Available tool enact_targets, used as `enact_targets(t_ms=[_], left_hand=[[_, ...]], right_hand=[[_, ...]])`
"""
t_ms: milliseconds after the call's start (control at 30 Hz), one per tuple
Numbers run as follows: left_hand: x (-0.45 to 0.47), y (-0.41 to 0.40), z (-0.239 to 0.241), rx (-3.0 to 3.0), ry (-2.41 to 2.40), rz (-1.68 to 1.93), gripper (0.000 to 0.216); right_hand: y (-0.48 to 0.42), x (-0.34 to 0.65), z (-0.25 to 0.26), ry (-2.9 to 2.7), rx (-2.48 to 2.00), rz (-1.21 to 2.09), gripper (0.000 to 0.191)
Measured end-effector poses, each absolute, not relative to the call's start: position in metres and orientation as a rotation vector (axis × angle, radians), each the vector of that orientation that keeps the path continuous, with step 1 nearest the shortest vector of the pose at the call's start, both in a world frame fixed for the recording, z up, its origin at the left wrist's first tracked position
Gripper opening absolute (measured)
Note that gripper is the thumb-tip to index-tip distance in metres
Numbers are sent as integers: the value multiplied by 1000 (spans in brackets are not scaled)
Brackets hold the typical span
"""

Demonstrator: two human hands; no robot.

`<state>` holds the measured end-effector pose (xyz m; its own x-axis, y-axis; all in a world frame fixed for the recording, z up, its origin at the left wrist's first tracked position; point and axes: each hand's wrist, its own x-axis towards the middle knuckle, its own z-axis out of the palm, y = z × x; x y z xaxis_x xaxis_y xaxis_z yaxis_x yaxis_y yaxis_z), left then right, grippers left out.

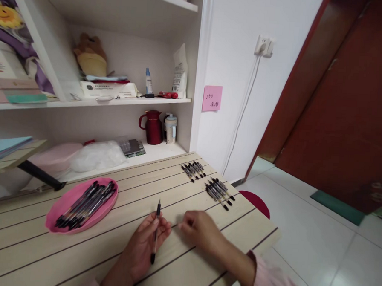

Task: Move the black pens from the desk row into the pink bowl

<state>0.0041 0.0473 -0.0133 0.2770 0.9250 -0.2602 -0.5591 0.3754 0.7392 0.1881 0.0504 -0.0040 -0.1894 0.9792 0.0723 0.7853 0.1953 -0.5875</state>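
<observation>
My left hand (143, 239) is closed around a pen (156, 233), pinching it near the middle with the thumb. The pen stands nearly upright, its bare writing tip pointing up and a black end at the bottom. Just to the right, my right hand (201, 228) is curled over the table with its fingers drawn in. Whatever those fingers hold, if anything, is hidden. Beyond the right hand lie two groups of pens, the nearer pens (219, 193) and the farther pens (194, 170). On the left, a pink tray (109, 205) carries a heap of several pens (87, 206).
The striped wooden table (122, 229) meets a white shelf unit (178, 148) at the back. A red jug (153, 128) and a pale cup (171, 129) stand on its lower shelf. A plastic bag (97, 156) lies left of them. A red stool (255, 202) shows past the table's right edge.
</observation>
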Motion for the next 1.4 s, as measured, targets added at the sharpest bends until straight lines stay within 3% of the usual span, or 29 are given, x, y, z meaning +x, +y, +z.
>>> enact_targets(t_ms=[67, 200, 467, 600, 800, 1400], left_hand=[[6, 46, -15, 444, 689, 1110, 15], [6, 46, -22, 335, 655, 1157, 11], [6, 48, -20, 393, 610, 1223, 23], [3, 47, -17, 483, 624, 1148, 39], [1, 47, -20, 547, 724, 1108, 32], [2, 47, -18, 607, 743, 1074, 26]], right_hand=[[35, 162, -9, -1990, -1420, 910, 13], [23, 133, -18, -1808, -1272, 1009, 3], [26, 133, -21, -1769, -1323, 823, 10], [44, 180, -24, -1809, -1641, 485, 10], [68, 258, -37, -1872, -2085, 106, 20], [74, 273, -46, -1792, -2194, -17, 18]])
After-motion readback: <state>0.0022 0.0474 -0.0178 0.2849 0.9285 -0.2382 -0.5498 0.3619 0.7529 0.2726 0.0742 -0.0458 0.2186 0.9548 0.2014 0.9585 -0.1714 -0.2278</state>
